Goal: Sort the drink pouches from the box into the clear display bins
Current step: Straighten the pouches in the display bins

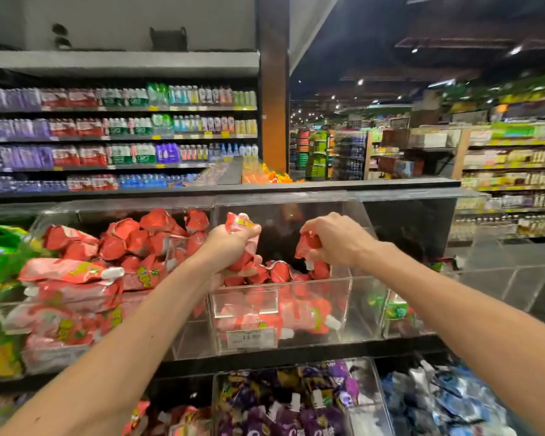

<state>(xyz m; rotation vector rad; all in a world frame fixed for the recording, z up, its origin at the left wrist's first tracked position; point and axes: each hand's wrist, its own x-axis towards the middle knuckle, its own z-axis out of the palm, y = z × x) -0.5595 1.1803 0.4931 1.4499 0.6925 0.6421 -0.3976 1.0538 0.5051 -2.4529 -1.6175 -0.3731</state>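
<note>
Both of my hands reach into the middle clear display bin (343, 297), which is partly filled with red drink pouches (296, 313). My left hand (230, 243) grips a red and pink pouch (243, 228) upright above the pile. My right hand (337, 240) pinches another red pouch (307, 245) with its white cap pointing down. The clear bin to the left (54, 357) is heaped with the same red pouches (123, 247). The box is not in view.
The lower shelf holds bins of purple pouches (283, 407) and blue pouches (447, 401). Green pouches (394, 309) lie in the bin to the right and more green ones (0, 253) at far left. Bottle shelves (117, 136) stand behind; an aisle opens on the right.
</note>
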